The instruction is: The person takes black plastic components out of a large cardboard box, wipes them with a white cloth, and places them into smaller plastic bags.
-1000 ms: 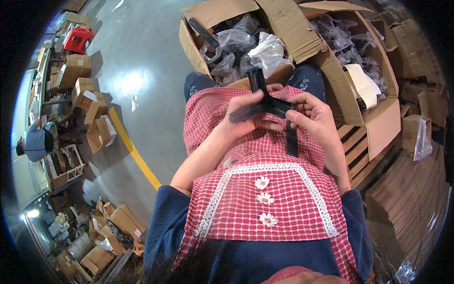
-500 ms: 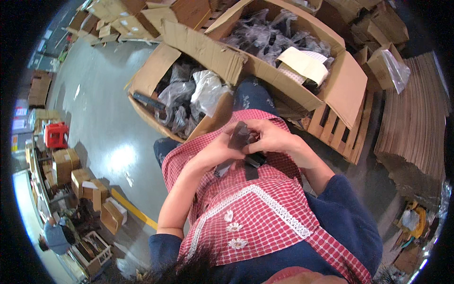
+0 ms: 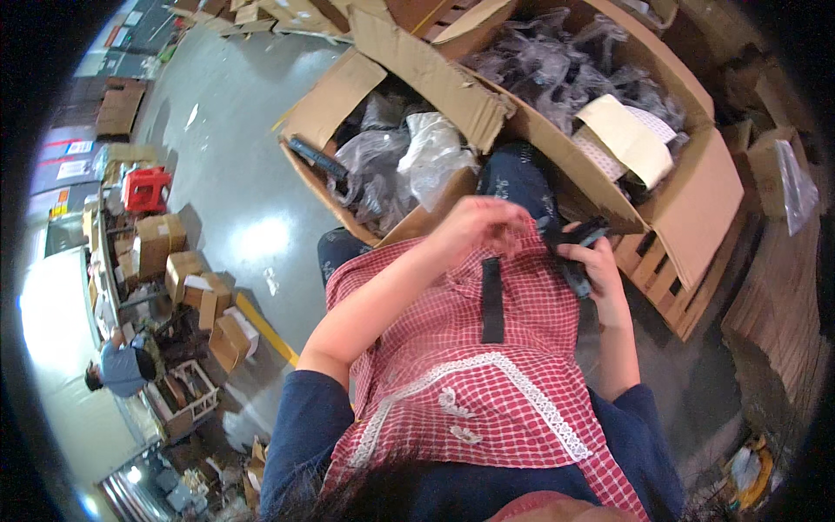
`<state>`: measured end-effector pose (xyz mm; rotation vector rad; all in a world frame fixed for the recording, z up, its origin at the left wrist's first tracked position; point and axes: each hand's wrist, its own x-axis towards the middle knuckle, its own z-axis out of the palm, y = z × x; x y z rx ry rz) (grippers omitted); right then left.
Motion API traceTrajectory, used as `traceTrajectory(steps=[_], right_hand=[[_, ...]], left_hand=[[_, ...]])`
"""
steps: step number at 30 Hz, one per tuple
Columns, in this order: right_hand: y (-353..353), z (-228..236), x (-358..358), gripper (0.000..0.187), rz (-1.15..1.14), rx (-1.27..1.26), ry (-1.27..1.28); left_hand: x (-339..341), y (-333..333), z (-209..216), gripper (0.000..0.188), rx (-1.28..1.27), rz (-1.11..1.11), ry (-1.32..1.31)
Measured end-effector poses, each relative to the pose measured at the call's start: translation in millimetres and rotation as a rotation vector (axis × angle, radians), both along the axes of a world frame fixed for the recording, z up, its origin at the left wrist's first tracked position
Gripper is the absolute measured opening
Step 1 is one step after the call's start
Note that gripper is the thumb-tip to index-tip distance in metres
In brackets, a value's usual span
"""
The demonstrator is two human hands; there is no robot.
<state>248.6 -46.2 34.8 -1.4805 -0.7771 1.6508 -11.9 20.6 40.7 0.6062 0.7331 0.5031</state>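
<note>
My right hand [image 3: 600, 268] is closed around a dark, glossy folded piece [image 3: 570, 277] with bluish edges, whose exact kind I cannot make out. Over my lap, my left hand [image 3: 481, 228] has loosely bent fingers, slightly blurred, with nothing visible in them. Just below it, a flat black strip [image 3: 493, 300] lies on my red checked apron [image 3: 426, 300]. Beyond my knees stands an open carton [image 3: 326, 196] of clear plastic bags [image 3: 374, 165]. To its right, a larger carton [image 3: 557, 165] holds dark items in clear plastic, with a cream sheet [image 3: 626, 135] on top.
A wooden pallet [image 3: 670, 296] sits under the larger carton. Stacked flat cardboard [image 3: 778, 304] rises at the right. Along the left are a red plastic stool [image 3: 145, 189], several small boxes [image 3: 159, 240] and a person [image 3: 122, 365]. A yellow line [image 3: 261, 326] crosses the grey floor.
My hands have come apart: the right moved right with the dark piece, the left lifted away from it. The black strip now shows fully on the apron. The view has shifted.
</note>
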Motion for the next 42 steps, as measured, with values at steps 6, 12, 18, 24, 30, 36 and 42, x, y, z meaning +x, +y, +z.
traceTrajectory(steps=[6,12,18,24,30,36,42], right_hand=[[-9,-14,-8,0.026,-0.166,-0.076,0.264],[9,1,-20,0.017,-0.150,-0.005,0.118],[1,1,-25,0.022,-0.346,-0.107,0.196],[5,-11,-27,0.023,-0.175,0.112,-0.067],[4,-10,-15,0.022,-0.227,-0.092,0.072],[10,-27,-45,0.026,-0.401,0.046,0.064],[-11,7,-26,0.027,-0.339,0.073,0.117]], left_hand=[[-62,49,-55,0.036,1.616,0.122,1.496],[-124,119,-7,0.019,1.162,0.496,1.080],[-110,76,122,0.034,1.921,1.279,1.042],[-106,-33,-73,0.032,1.192,-1.067,1.081],[-171,68,118,0.040,1.842,-0.112,1.795],[-113,2,46,0.032,1.888,0.685,1.257],[-148,-9,-36,0.027,1.200,-0.166,1.085]])
